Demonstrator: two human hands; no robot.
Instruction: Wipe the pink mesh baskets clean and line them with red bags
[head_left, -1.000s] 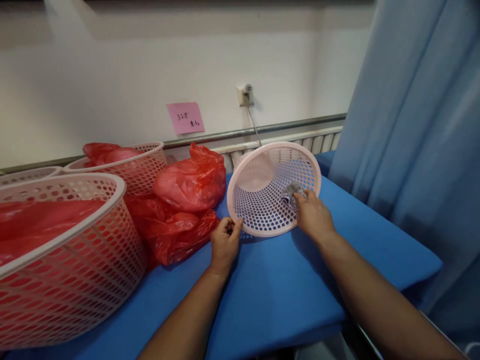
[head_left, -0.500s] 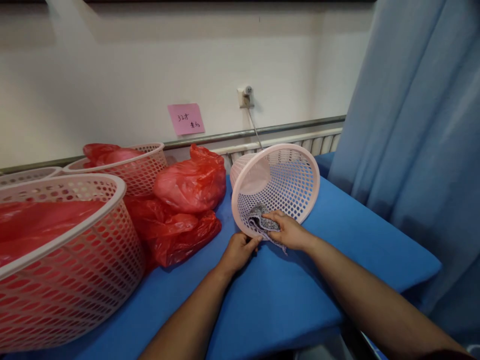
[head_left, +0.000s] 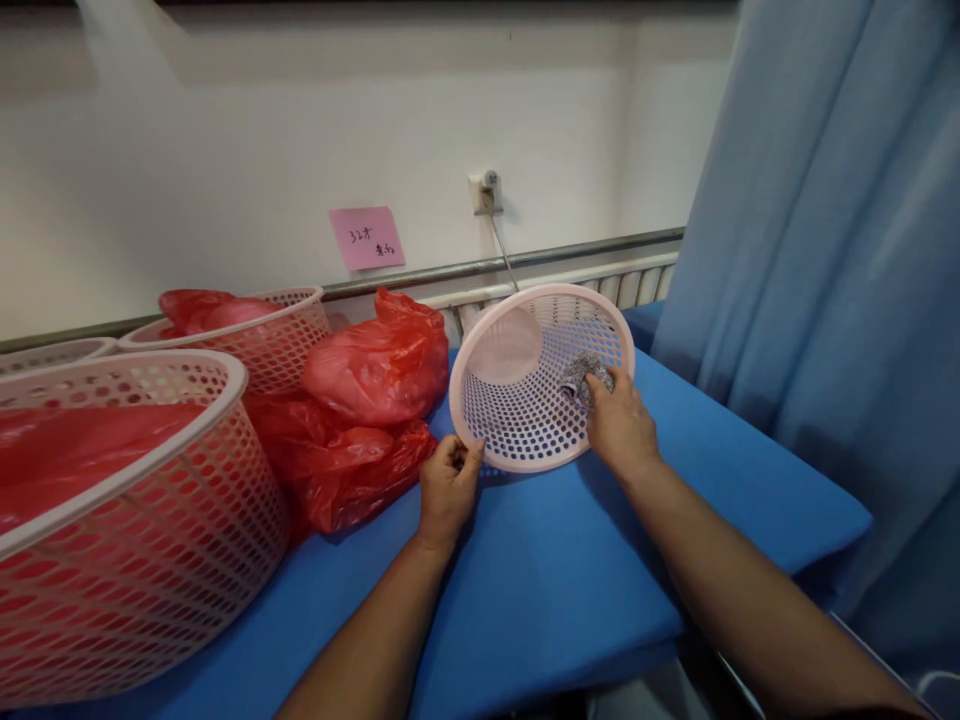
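Note:
A pale pink plastic basket (head_left: 510,345) with a perforated wall lies tipped on its side, its mouth facing me. My left hand (head_left: 450,485) pinches the lower left of its rim between thumb and curled fingers. Bunched in the fingers of my right hand (head_left: 621,420) is a grey speckled cloth (head_left: 583,378), which lies against the inner wall at the right side of the mouth. The tips of some right fingers are hidden by the cloth.
On the blue-covered table (head_left: 525,580), red plastic bags (head_left: 375,370) lie left of the tipped basket. A large pink basket (head_left: 232,480) holding red plastic stands at the near left, another basket (head_left: 300,335) behind it. A blue curtain (head_left: 810,280) hangs at right.
My right hand has moved the cloth from the basket's lower left rim up and right inside the mouth. My left hand has shifted slightly left and up along the rim, and the basket has turned.

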